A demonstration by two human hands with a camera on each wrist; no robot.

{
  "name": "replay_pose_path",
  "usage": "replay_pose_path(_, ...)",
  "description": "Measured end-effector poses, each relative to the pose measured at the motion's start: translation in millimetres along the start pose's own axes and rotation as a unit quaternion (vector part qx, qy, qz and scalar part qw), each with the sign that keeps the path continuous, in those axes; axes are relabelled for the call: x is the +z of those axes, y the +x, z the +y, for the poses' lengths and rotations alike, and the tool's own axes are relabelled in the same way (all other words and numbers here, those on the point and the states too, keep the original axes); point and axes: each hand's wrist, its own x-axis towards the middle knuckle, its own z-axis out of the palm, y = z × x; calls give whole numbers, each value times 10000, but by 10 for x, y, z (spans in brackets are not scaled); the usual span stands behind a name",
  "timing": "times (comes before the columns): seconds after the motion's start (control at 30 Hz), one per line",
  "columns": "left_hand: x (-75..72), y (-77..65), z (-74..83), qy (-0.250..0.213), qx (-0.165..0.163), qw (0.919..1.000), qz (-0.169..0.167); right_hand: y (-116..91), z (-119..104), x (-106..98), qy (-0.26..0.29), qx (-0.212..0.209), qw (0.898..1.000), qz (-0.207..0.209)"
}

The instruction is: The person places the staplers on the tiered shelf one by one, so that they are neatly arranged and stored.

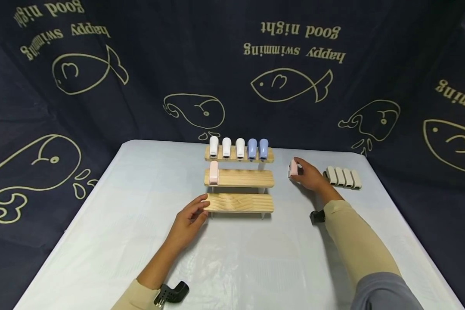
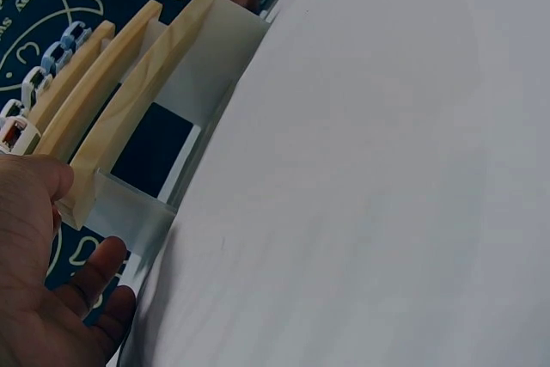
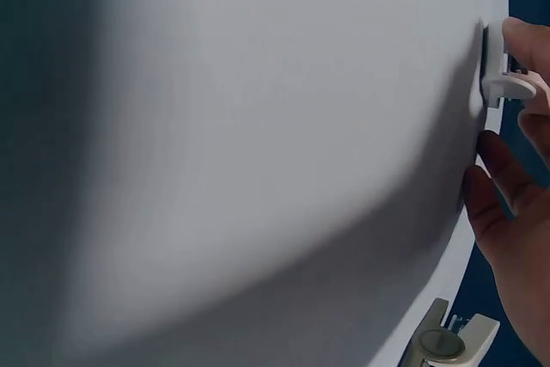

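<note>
My right hand (image 1: 311, 175) pinches a pink mini stapler (image 1: 293, 168) close over the white tabletop, to the right of a three-tier wooden rack. In the right wrist view that stapler (image 3: 496, 58) shows side-on, with thumb and fingers (image 3: 526, 45) at its far side. At the rack's left end, my left hand (image 1: 187, 224) touches the end of the lowest wooden shelf (image 1: 240, 202) with relaxed fingers. One pink stapler (image 1: 214, 173) stands at the left of the middle shelf (image 1: 248, 177). White staplers (image 1: 226, 147) and blue staplers (image 1: 252, 148) line the top shelf (image 1: 270, 158).
Several beige staplers (image 1: 344, 177) sit in a row on the table, just right of my right hand. Clear supports (image 2: 129, 208) hold up the rack's shelves. A dark curtain (image 1: 232, 69) with fish drawings hangs behind the white-covered table (image 1: 139, 193).
</note>
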Motion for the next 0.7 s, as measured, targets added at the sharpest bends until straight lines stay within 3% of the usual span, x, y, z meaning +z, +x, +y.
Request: replay_pose_path(0.7, 3, 7, -16, -26, -2, 10000, 13, 33, 11, 98, 281, 227, 9990, 275)
